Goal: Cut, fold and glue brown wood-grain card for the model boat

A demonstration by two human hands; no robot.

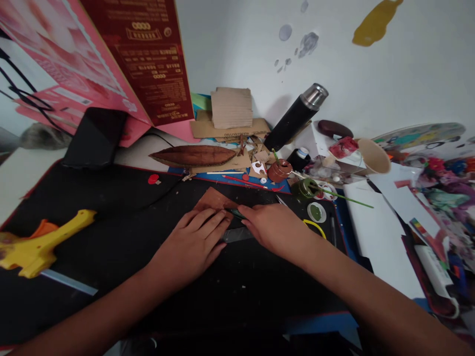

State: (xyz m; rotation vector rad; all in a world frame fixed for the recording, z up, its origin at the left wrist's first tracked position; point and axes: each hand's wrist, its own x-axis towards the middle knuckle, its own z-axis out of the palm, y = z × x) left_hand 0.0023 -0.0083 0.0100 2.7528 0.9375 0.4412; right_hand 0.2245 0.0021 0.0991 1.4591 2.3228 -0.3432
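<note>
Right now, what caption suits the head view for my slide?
Left hand flat on a brown cardboard piece on the black mat; right hand holds a green tool beside it.

Light was soft and even across your view; left hand (196,242) and right hand (274,230) were sharp. Flask (297,116) threw a faint shadow on the wall (408,74). Edges bowed, possibly blurred.

two hands are showing mid-frame, one left hand (196,240) and one right hand (274,228), with one brown card piece (214,199) and one green-handled tool (234,213). one yellow glue gun (40,245) is lying at lower left. one black flask (295,119) is leaning at upper centre. two paint pots, a brown pot (279,171) and a green pot (305,188), are standing right of centre.
</note>
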